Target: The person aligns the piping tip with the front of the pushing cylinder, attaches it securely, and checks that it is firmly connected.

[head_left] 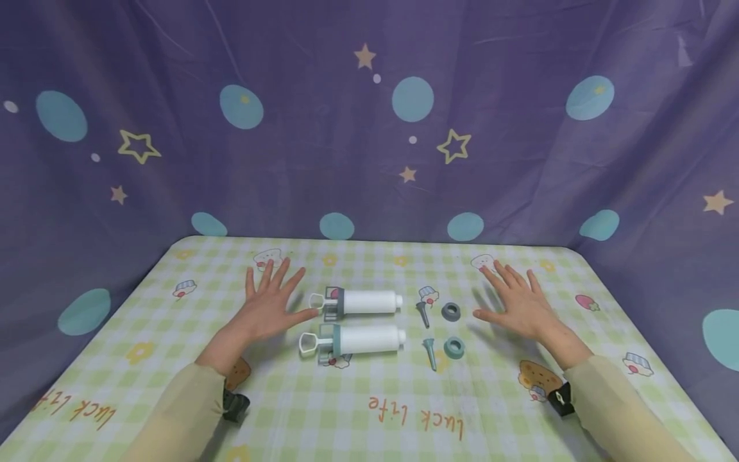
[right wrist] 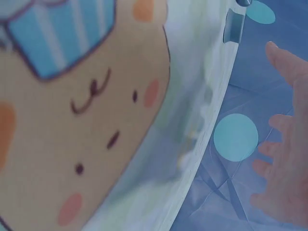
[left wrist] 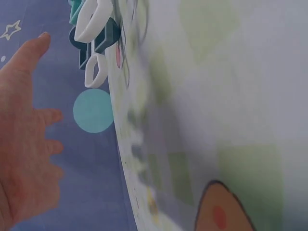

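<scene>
Both hands hang over the checked cloth [head_left: 288, 401] with fingers well spread and nothing in hold: the left hand [head_left: 267, 313] to the left of the parts, the right hand [head_left: 518, 310] to their right. The likeliest mishap is on the left, where the thumb reaches close to the pull handle [left wrist: 103, 72] of the grey-collared syringe [head_left: 369, 302]; a careless swing rightward could snag it and shove the syringe askew. Being round-barrelled, it might then bump the teal-collared syringe [head_left: 369, 339] lying just nearer. A low sweep by the right hand could scatter the grey ring [head_left: 451, 319] and teal ring [head_left: 453, 355], and the slim grey nozzle [head_left: 424, 314] and teal nozzle [head_left: 430, 355] would probably roll if brushed.

The syringes lie side by side at the middle of the table, white barrels with tips pointing right and looped white handles pointing left. To their right come the nozzles, tapering toward the near side, then the squat, holed rings, with grey far and teal near.
</scene>
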Demonstrator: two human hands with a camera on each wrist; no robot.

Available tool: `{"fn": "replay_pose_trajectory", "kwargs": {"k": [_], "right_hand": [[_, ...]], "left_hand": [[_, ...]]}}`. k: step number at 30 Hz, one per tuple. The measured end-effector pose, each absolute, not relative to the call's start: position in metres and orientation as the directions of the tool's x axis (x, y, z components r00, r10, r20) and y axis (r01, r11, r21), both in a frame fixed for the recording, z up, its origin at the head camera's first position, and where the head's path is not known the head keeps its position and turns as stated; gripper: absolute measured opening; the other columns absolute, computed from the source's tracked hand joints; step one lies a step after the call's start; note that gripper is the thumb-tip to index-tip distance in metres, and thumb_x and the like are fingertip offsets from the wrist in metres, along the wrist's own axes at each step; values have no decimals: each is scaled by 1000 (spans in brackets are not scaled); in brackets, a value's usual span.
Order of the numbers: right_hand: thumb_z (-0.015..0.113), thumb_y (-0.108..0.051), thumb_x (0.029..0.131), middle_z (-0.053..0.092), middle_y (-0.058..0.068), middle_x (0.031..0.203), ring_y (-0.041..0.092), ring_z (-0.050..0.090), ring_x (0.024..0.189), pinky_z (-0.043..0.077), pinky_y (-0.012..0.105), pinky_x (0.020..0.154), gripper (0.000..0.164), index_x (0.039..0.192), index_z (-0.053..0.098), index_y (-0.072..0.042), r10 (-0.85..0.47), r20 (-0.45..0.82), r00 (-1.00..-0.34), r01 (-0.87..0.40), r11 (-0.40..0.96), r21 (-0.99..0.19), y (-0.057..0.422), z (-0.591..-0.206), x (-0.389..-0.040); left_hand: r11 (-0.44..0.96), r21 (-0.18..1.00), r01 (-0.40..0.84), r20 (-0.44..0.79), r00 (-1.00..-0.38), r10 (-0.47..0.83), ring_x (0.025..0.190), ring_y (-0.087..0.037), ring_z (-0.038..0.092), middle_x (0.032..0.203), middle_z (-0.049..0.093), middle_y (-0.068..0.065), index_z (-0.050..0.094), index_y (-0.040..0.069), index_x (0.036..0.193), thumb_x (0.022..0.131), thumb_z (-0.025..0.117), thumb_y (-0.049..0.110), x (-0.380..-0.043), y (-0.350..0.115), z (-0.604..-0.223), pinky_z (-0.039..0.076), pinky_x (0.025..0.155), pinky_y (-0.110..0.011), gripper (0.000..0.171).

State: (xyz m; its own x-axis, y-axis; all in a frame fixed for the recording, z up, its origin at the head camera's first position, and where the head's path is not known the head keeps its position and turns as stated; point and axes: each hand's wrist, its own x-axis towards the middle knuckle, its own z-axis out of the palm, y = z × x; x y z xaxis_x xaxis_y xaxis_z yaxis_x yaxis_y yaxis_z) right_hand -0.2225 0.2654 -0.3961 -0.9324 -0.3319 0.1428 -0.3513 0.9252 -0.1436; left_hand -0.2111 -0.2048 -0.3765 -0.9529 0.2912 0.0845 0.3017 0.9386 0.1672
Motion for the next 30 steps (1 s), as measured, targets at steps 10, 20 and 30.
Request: {"fn": "replay_pose_trajectory", "kwargs": {"k": [10, 20, 30], "right_hand": [[53, -66, 77, 22, 16, 148, 38, 19, 135, 4, 59, 106, 87, 143, 30, -13, -370, 184, -911, -398, 904, -154, 255, -397, -220], [58, -60, 78, 33, 13, 144, 32, 30, 132, 8, 56, 107, 79, 138, 39, -14, -422, 199, -885, -454, 877, -157, 241, -400, -215], [63, -52, 78, 49, 10, 132, 30, 44, 122, 22, 52, 105, 70, 133, 46, -12, -465, 207, -861, -498, 854, -153, 227, -400, -210]], "left_hand": [[911, 160, 380, 154, -921, 357, 138, -38, 5, 152, 14, -12, 28, 19, 144, 79, 47, 67, -216, -186, -375, -6, 106, -59, 83], [870, 179, 459, 227, -880, 418, 133, -35, 26, 148, 25, -12, 33, 14, 142, 81, 55, 58, -218, -161, -376, 18, 106, -54, 78], [843, 152, 516, 280, -840, 464, 128, -31, 36, 143, 36, -10, 41, 14, 137, 83, 53, 57, -217, -136, -375, 27, 102, -51, 70]]}}
